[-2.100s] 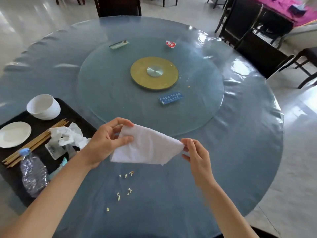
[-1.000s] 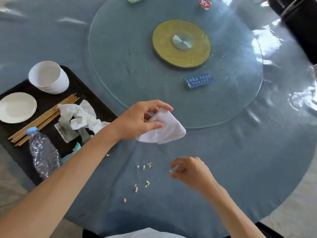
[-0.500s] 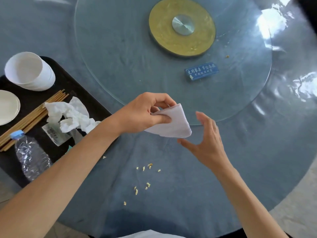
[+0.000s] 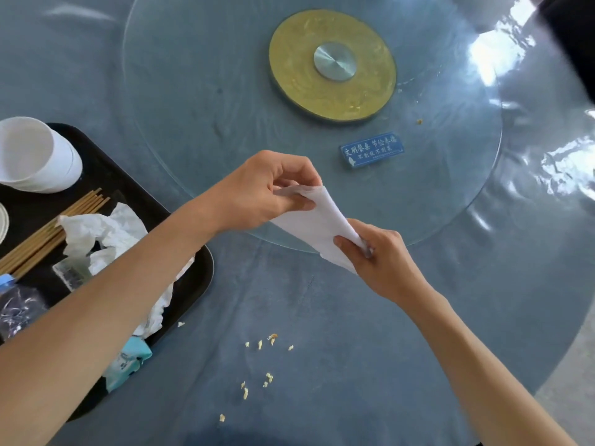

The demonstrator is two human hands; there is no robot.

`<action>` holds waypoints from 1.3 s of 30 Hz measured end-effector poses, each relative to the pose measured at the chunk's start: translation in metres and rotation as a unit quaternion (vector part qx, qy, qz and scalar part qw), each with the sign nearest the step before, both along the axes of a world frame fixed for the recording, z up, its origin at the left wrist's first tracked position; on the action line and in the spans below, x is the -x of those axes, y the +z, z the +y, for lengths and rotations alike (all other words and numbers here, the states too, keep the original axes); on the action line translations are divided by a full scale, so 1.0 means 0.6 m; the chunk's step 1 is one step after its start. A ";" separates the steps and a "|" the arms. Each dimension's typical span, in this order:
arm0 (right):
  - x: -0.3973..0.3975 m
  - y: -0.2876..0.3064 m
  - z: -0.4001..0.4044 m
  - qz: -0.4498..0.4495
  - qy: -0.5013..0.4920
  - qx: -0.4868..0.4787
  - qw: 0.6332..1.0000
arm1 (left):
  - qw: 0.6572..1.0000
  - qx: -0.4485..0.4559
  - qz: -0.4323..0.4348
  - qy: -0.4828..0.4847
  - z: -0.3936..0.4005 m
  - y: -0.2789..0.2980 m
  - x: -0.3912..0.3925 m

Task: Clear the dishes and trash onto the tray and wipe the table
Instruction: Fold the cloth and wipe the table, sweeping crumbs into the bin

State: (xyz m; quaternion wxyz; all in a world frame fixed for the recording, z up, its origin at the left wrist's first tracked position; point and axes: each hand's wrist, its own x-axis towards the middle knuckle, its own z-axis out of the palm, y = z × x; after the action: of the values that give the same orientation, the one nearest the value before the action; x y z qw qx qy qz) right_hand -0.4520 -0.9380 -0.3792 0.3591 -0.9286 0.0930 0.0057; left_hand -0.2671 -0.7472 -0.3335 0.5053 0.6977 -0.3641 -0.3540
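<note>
**Both hands on the wipe, crumbs waiting below**

So we've got the folded white paper wipe (image 4: 317,220) stretched between our two hands, up in the air over the near edge of the round glass turntable (image 4: 193,101). Our left hand (image 4: 260,191) pinches the upper corner between thumb and curled fingers, and our right hand (image 4: 376,262) pinches the lower corner the same way. The wipe runs diagonally between them, not touching the table.

Compared with half a second ago, our right hand was open with fingers spread just beside the wipe; now it has closed on it. The left hand's pinch hasn't changed.

Below the hands, a scatter of small yellowish crumbs (image 4: 269,341) sits on the grey-blue table covered with clear plastic film (image 4: 386,333). The black plastic tray (image 4: 190,239) lies at the left, partly under our left forearm, carrying stacked white bowls (image 4: 35,156), brown wooden chopsticks (image 4: 54,226), crumpled white tissues (image 4: 103,226), a crushed clear water bottle with a blue cap (image 4: 16,304) and a light blue wrapper (image 4: 128,358) hanging over the tray's near edge.

On the turntable we can see a gold disc with a silver hub (image 4: 302,75) and a small blue sign with white characters (image 4: 372,151). Window light glares off the film at the right.
</note>
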 end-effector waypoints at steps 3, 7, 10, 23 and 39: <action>-0.038 0.012 -0.029 -0.039 0.034 0.014 0.999 | 0.999 0.000 -0.048 0.017 -0.018 0.005 -0.037; -0.162 0.008 -0.109 -0.103 0.028 0.086 0.991 | 0.975 0.025 -0.167 0.142 -0.071 -0.001 -0.119; -0.263 -0.016 -0.148 -0.069 -0.041 0.141 0.987 | 0.946 -0.070 -0.202 0.243 -0.100 -0.053 -0.154; -0.342 -0.207 -0.143 0.112 -0.021 0.241 0.964 | 0.874 -0.292 -0.343 0.180 -0.010 -0.331 -0.030; -0.079 -0.203 0.022 -0.016 0.241 0.188 0.952 | 0.866 -0.288 -0.384 0.139 0.075 -0.321 -0.175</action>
State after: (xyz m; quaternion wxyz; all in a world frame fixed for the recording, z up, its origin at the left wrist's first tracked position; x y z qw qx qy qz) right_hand -0.4047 -0.9251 -0.5011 0.1673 -0.9741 -0.1397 0.0596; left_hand -0.1621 -0.7020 -0.5262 0.1459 0.9364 -0.3107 -0.0729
